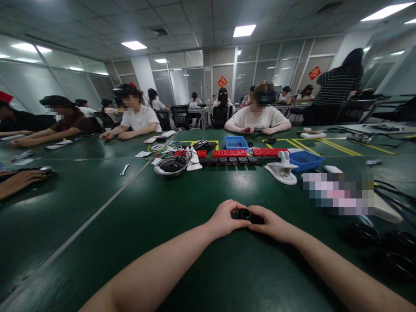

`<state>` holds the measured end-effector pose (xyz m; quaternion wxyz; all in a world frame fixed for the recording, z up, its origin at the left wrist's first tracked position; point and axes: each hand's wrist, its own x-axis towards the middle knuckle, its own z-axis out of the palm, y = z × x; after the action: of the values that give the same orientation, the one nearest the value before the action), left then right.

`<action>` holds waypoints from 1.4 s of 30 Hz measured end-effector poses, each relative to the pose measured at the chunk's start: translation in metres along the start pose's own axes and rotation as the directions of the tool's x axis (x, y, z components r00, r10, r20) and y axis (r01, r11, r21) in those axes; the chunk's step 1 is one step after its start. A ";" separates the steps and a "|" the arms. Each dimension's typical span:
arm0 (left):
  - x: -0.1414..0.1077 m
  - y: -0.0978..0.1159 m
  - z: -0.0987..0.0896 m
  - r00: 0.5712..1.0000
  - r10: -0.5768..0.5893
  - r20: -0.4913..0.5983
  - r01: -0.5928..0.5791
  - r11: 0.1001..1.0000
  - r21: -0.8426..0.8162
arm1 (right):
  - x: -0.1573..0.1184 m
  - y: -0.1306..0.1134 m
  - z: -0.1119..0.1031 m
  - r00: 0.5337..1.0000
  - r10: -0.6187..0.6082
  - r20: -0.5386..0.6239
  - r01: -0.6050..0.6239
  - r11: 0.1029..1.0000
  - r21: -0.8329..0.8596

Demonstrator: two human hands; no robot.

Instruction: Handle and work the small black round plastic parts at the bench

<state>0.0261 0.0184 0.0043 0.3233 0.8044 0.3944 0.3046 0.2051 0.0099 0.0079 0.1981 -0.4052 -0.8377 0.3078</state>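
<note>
Across the near edge of the green tabletop (185, 203), two bare forearms reach in and the hands meet in front of the person. Between them is a small black round part (245, 214) with a ring-shaped opening on the side turned this way. The left hand (225, 218) has its fingers clamped on it, thumb low and the others curled over the top. The right hand (269, 223) closes on its other side, fingers bent and tips against it. I can't tell whether the part touches the surface beneath.

Well off to the right lie some larger black rings (360, 234), near a white clip stand (282, 168) and a blue tray (303, 167). Straight ahead, red strips (229, 152) run in a row before a blue box (236, 146), with a metal bowl (171, 174) of dark cables beside them. A wrench (124, 169) lies farther left, past the pale seam. Opposite sits a co-worker in a light top (258, 118), headset on, both hands at something small on the tabletop.
</note>
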 end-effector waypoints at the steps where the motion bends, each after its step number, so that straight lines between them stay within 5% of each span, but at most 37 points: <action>1: 0.000 0.001 0.000 1.000 0.006 -0.001 -0.006 1.000 0.001 | 0.000 0.000 -0.001 1.000 0.000 0.011 0.000 1.000 0.024; 29: -0.001 0.006 0.000 1.000 -0.006 -0.002 0.005 1.000 -0.026 | 0.000 0.006 0.001 0.997 0.070 -0.030 -0.070 0.997 0.023; 35: -0.002 0.005 0.007 0.995 -0.049 -0.087 0.052 0.998 0.031 | 0.004 0.005 0.010 0.975 0.167 -0.149 -0.173 0.985 -0.027; 42: -0.001 0.002 0.013 0.981 -0.047 -0.190 0.068 0.992 0.104 | 0.010 -0.002 0.027 0.923 0.167 -0.346 -0.281 0.907 -0.313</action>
<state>0.0363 0.0131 -0.0023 0.2486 0.7770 0.4625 0.3472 0.1826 0.0073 -0.0102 0.2135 -0.5724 -0.7849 0.1036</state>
